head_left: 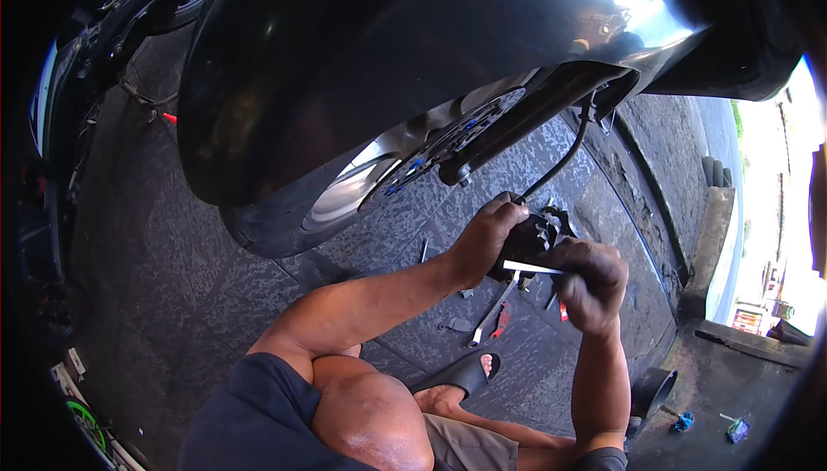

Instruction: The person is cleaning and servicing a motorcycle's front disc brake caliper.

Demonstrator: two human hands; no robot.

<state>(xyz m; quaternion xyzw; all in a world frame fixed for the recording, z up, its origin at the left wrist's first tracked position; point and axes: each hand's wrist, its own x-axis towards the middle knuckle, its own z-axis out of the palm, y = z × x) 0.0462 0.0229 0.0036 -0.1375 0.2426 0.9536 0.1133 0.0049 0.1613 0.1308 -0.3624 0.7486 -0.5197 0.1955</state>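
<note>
My left hand (491, 243) is closed around a dark brake caliper (544, 231), which hangs on a black hose (564, 161) running up to the front fork of a motorcycle. Across the caliper's near side, my right hand (593, 280) pinches a slim, flat, bright strip (531, 268); its exact kind is unclear, and this hand is slightly blurred. The caliper's inner parts are partly covered by my fingers. Just above, the wheel (345, 191) with its perforated brake disc (448, 148) sits under a large black fender (362, 66).
Below my hands, a combination wrench (491, 314) and a red piece (501, 320) lie on the dark floor near my sandal (465, 374). A black bucket-like container (655, 392) is by my right arm. Blue scraps (683, 421) lie farther right. More motorcycles line the left.
</note>
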